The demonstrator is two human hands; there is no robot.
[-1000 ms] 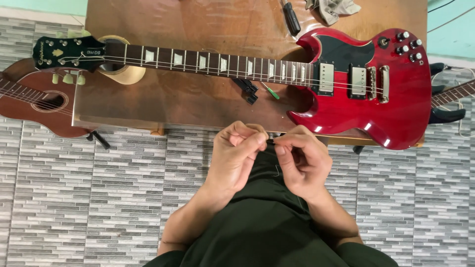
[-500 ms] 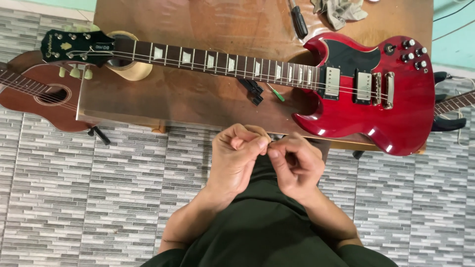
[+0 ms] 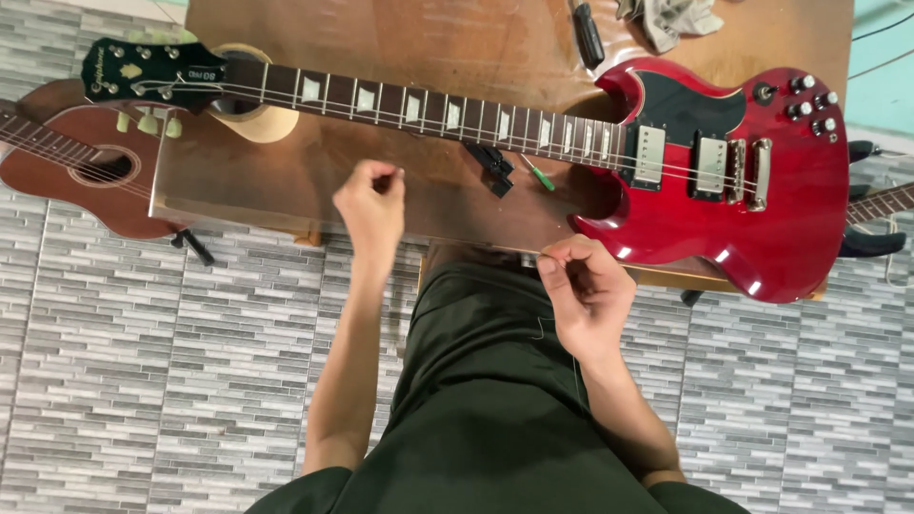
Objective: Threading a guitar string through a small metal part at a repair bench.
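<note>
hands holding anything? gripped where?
Both the left hand and right hand are pinched shut, likely on a thin guitar string's ends; it is too thin to confirm.

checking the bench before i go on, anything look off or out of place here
The red guitar lies with its body hanging past the table edge. A second guitar sits half under the table on the floor. Nothing looks spilled or broken.

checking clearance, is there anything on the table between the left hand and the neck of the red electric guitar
Nothing visible does. The left hand hovers over bare brown wooden table, just below the red electric guitar neck. The small black tool lies off to its right.
</note>
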